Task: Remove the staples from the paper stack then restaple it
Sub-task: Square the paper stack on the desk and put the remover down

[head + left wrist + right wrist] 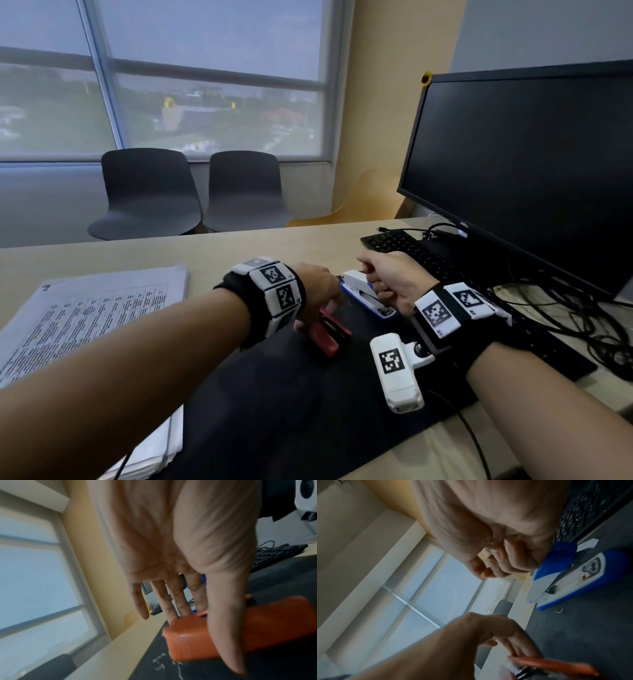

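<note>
In the head view the left wrist band hides most of the left hand's (pixel 317 294) fingers, and the right hand's (pixel 394 281) curled fingers are seen only from behind. Both wrist views are blurred.

The left hand reaches down onto a red stapler (pixel 327 334) lying on the dark desk mat (pixel 274 394). In the left wrist view its fingers (pixel 171 601) run nearly straight down behind the red stapler (pixel 231 627) and the thumb crosses its near side, so the hand grips it between thumb and fingers. The right hand (pixel 505 555) is curled into a loose fist just beside the blue and white stapler (pixel 570 574); whether it pinches anything small I cannot tell. It seems to touch that stapler's top, which stands raised.

A loose staple (pixel 559 610) lies on the mat just beside the blue stapler's front end. The paper stack (pixel 85 318) lies well to the left of the left hand, partly under the forearm. A keyboard (pixel 404 248) and monitor (pixel 520 164) are beyond the right hand.
</note>
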A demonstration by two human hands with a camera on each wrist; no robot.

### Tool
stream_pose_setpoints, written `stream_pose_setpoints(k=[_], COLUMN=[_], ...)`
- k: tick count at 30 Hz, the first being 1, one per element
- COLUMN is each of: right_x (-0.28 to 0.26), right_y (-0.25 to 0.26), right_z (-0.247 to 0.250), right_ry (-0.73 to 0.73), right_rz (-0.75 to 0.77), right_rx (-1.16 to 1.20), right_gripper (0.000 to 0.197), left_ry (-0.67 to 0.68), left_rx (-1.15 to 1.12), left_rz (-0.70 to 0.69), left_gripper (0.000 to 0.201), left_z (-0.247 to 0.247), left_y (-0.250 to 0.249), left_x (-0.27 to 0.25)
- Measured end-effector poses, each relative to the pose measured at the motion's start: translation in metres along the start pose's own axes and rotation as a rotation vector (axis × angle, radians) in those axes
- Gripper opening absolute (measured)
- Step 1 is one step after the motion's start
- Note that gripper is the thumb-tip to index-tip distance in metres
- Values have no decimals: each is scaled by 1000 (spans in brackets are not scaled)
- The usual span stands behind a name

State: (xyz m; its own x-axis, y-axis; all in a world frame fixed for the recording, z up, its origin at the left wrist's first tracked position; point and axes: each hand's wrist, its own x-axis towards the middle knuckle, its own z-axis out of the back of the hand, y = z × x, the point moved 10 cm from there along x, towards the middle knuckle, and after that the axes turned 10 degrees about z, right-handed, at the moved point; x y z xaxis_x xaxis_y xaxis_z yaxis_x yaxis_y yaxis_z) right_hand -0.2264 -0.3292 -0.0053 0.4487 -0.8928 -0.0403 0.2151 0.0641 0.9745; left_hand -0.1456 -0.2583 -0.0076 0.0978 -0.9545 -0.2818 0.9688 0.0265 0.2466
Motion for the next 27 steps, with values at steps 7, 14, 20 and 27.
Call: stream_pose_setpoints(k=[7,14,20,27], right_x=[5,12,21,29], right_y=[-10,-2,-4,-4], right_z=[-16,-43,-49,-53], right_ry=[166,167,178,211], right_rz=[75,170,184,163], right_rx=[-772,-1257,-1380,-1379], right_gripper=[25,24,24,21], left_ry=[288,641,558,310], left_rx=[-155,-138,-617,-662], left_rz=[249,222,244,280], left_gripper=[39,29,31,41], left_z=[-11,-47,-64,-42], left_y=[69,105,126,111], left_x=[-15,-31,-21,11])
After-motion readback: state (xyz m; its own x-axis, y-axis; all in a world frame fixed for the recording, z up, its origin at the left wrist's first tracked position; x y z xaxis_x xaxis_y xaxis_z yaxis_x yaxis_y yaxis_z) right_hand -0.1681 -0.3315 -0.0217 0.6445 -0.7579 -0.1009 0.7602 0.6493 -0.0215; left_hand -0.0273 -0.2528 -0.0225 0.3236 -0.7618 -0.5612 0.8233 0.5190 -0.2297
